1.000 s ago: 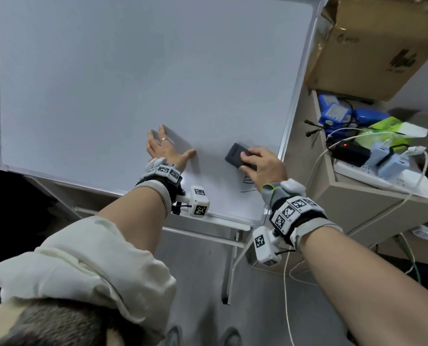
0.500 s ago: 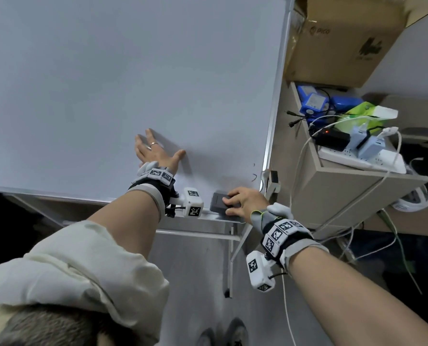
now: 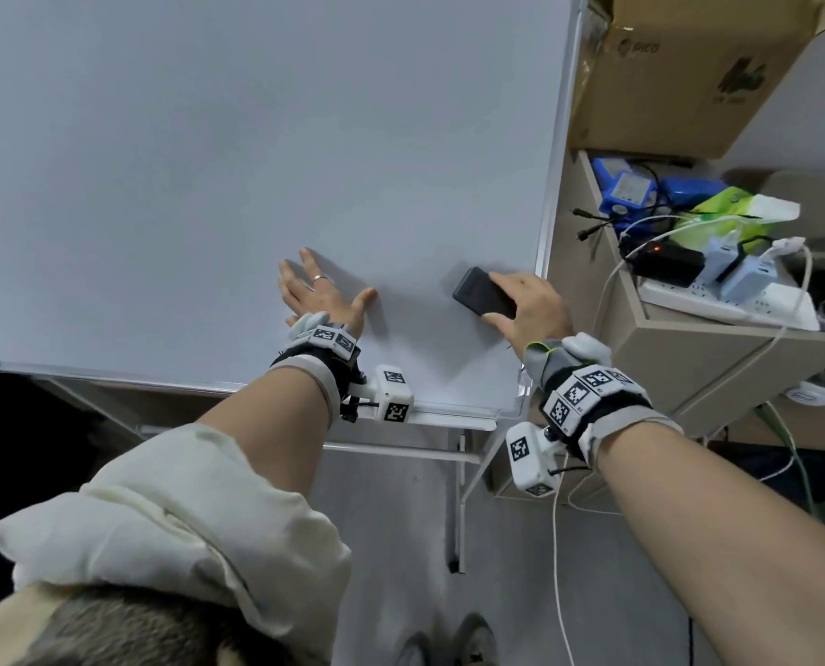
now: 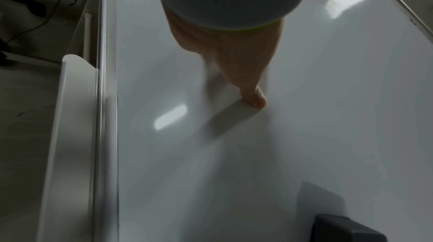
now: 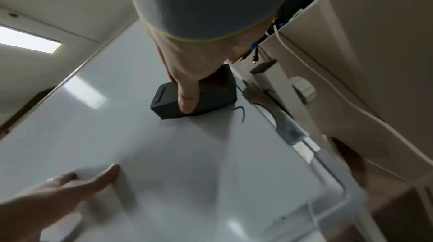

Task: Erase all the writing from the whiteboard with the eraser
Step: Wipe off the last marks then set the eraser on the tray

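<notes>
The whiteboard [image 3: 256, 161] fills most of the head view and looks almost bare. My right hand [image 3: 528, 307] grips the dark grey eraser [image 3: 482, 293] and holds it flat against the board near the right frame, thumb on its lower side [image 5: 187, 98]. A short black pen stroke [image 5: 241, 111] shows just beside the eraser in the right wrist view. My left hand [image 3: 319, 293] lies flat on the board with fingers spread, a ring on one finger, left of the eraser. The left wrist view shows its thumb [image 4: 254, 98] on the surface and a corner of the eraser [image 4: 346, 229].
A white marker ledge [image 3: 449, 418] runs under the board's lower edge, on a metal stand [image 3: 458, 497]. Right of the board stands a wooden shelf [image 3: 689, 348] with a power strip [image 3: 723, 300], chargers and cables, and a cardboard box [image 3: 689, 64] above.
The right hand carried the eraser down to the board's bottom edge half a second ago and has now come back up towards the right frame. The left hand stayed flat on the board.
</notes>
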`<move>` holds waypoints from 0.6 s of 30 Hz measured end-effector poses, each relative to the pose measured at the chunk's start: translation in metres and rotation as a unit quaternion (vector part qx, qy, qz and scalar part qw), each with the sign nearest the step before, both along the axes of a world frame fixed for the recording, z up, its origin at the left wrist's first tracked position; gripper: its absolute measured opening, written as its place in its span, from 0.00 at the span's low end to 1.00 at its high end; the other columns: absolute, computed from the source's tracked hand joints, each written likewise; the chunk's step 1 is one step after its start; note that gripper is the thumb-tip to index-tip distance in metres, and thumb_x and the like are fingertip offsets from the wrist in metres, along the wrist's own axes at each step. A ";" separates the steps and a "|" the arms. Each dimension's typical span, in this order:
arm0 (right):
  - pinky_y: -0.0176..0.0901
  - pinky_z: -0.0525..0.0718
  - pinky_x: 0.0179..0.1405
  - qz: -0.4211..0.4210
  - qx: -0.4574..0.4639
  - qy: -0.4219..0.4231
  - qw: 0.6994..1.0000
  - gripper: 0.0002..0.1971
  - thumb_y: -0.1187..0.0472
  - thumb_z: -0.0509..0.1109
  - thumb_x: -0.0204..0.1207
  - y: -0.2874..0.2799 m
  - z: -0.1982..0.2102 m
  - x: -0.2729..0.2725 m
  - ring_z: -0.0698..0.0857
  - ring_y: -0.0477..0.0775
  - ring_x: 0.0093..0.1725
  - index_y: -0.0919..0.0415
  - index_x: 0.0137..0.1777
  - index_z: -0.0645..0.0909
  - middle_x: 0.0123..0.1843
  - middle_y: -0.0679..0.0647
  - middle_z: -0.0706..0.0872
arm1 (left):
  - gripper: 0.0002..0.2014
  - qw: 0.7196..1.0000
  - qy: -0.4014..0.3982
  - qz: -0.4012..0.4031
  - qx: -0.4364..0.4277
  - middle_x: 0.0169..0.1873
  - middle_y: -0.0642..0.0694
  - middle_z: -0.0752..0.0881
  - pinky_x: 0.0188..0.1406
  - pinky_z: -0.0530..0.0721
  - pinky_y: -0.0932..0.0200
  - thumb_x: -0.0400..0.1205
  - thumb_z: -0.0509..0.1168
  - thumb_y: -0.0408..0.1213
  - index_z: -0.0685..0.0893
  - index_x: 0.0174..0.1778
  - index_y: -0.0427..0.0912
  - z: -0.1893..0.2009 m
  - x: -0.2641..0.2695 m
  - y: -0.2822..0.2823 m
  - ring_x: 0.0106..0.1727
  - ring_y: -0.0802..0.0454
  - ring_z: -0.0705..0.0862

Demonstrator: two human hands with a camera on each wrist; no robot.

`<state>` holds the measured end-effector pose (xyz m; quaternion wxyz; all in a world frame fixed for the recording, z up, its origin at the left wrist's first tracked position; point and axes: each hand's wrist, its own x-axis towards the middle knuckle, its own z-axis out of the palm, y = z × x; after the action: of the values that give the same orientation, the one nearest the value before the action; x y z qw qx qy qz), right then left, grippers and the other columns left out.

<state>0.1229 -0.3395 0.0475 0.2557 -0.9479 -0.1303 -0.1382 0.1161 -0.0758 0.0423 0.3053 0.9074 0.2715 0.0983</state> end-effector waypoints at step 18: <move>0.42 0.75 0.45 -0.013 -0.028 0.082 0.996 0.26 0.54 0.84 0.61 0.008 -0.067 -0.080 0.83 0.57 0.54 0.55 0.60 0.84 0.54 0.54 0.84 | 0.55 1.000 0.026 -0.010 0.010 0.86 0.40 0.40 0.78 0.60 0.36 0.76 0.70 0.62 0.39 0.87 0.50 0.001 -0.001 0.001 0.86 0.39 0.43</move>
<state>0.0431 -0.3311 -0.0195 0.2370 -0.9645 -0.1007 -0.0591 0.1152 -0.0743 0.0428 0.2901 0.9154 0.2693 0.0738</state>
